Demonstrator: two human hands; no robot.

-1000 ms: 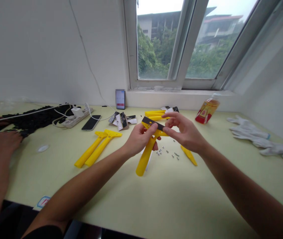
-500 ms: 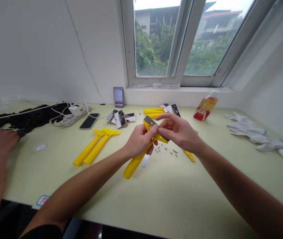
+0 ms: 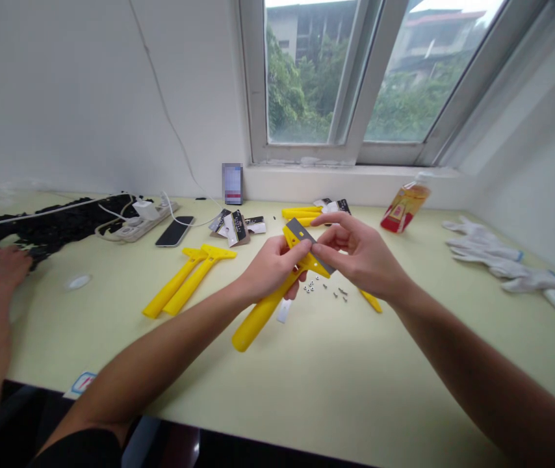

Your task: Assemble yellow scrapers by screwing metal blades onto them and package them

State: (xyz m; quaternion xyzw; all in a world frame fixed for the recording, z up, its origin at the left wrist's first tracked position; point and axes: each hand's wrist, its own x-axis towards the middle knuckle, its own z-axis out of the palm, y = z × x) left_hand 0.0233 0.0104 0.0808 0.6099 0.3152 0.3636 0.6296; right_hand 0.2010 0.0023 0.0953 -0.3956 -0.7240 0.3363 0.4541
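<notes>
My left hand [image 3: 270, 270] is closed round the neck of a yellow scraper handle [image 3: 260, 320], its thumb pressing on a grey blade [image 3: 299, 229] laid along the wide head. The blade has holes and sticks out past the head's far edge. Thumb and fingers of my right hand [image 3: 368, 260] pinch the blade near its middle; the exact contact is partly hidden. Below my hands lie several nuts [image 3: 309, 286] and screws [image 3: 344, 299], plus a flat pale metal strip [image 3: 284, 311]. A yellow piece [image 3: 370, 301] shows from under my right hand.
Two yellow scraper handles [image 3: 187, 283] lie at left, more [image 3: 301, 212] at the back near printed packets [image 3: 233, 227]. A phone [image 3: 175, 232], power strip [image 3: 148, 221], tilted bottle [image 3: 405, 207] and white gloves [image 3: 496, 253] stand around. Another person's hand [image 3: 2, 270] is at far left.
The blade has shifted slightly on the scraper head, showing more beyond its far edge. The handle's butt end has swung a little left. Both hands keep their grip.
</notes>
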